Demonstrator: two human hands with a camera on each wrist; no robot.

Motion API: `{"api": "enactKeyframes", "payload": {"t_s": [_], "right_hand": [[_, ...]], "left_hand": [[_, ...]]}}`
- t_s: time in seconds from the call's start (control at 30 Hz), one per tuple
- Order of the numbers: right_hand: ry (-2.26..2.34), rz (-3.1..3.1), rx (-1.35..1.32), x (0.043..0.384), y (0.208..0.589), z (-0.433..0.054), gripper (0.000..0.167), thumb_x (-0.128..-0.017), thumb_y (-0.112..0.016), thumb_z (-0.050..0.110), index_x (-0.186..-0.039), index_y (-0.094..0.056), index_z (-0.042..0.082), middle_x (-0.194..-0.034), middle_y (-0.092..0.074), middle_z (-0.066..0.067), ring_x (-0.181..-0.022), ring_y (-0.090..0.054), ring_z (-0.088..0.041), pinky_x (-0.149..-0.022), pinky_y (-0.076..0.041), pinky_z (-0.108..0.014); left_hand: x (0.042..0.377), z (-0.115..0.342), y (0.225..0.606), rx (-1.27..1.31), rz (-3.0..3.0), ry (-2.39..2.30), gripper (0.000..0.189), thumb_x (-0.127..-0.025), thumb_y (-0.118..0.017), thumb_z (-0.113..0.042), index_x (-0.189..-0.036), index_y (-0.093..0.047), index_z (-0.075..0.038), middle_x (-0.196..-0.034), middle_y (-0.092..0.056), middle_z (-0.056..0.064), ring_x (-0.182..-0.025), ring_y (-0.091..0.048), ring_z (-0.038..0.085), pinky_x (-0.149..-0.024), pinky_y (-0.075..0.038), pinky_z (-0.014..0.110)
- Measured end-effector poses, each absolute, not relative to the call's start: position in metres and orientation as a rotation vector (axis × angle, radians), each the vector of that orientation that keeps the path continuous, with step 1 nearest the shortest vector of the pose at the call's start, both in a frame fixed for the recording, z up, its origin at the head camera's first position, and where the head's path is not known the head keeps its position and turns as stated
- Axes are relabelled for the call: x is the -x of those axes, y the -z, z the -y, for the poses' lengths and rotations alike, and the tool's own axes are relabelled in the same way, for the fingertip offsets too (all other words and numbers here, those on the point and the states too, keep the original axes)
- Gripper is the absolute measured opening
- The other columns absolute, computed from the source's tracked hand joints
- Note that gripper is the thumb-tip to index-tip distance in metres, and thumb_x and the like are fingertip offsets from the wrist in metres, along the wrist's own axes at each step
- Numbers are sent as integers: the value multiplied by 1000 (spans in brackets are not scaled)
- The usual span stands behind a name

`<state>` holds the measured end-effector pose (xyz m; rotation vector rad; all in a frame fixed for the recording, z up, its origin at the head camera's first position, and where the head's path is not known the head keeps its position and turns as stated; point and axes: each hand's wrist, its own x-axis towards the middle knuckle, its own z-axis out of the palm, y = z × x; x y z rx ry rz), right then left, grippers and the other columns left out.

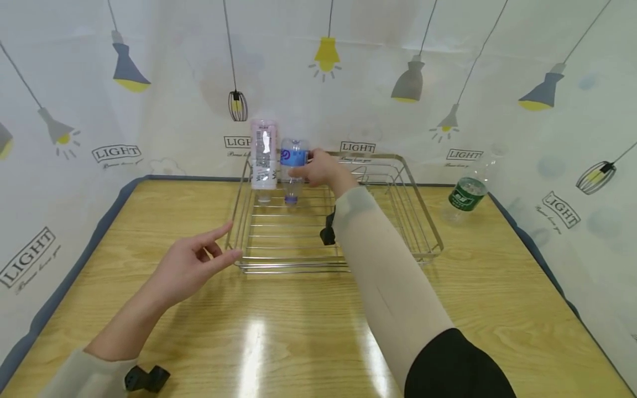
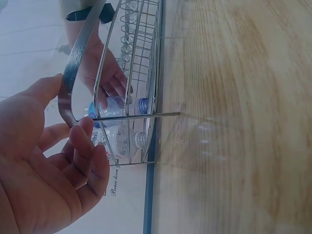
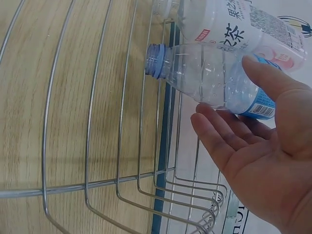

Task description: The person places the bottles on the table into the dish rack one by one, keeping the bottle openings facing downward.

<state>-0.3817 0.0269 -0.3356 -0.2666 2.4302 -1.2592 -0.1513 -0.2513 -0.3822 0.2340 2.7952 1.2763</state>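
My right hand (image 1: 323,168) holds a small clear plastic bottle (image 3: 202,75) with a blue label, thumb on one side and fingers on the other. The bottle is upside down, its blue-ringed neck low over the wires of a metal wire rack (image 1: 293,257). Close beside it, a taller bottle (image 1: 264,155) with a pink and white label also stands neck down at the rack's back left. My left hand (image 1: 186,265) is at the rack's near left corner, thumb and fingertips against the flat metal rim (image 2: 73,68) on either side of the bend.
A clear bottle (image 1: 468,193) with a green label stands at the table's back right, outside the rack. The wooden table (image 1: 293,331) ends at a wall covering (image 1: 298,77) printed with lamps. Coiled wires (image 3: 212,212) run along one side of the rack.
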Motion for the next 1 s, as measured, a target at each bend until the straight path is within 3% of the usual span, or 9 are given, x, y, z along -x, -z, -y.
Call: {"api": "enactKeyframes", "payload": {"t_s": [0.17,0.43,1.0], "right_hand": [[1227,-2442,277,382,340,-27,75,-104,-79,33,-161,-42,0,-147,-61,-21,-136,-63,-41,-116,-55,-52],[1143,-2494,276,382,342,-27,90,-106,-75,40,-173,-26,5,-166,-50,-20,-137,-64,-38,-119,-53,-50],[1239,-2467,304,377,327,-52,81,-108,-73,35,-171,-31,6,-165,-51,-19,-143,-60,-36,-120,-52,-47]], "left_hand": [[151,250,382,-227,-2796,-1279,72,-104,-76,-47,-167,-49,-24,-101,-71,5,-77,-54,17,-60,-48,28],[152,248,382,-236,-2794,-1290,72,-104,-76,-47,-167,-49,-24,-101,-71,4,-77,-54,16,-61,-47,28],[149,249,383,-215,-2803,-1286,73,-104,-75,-51,-166,-49,-25,-100,-71,6,-78,-56,19,-60,-49,29]]}}
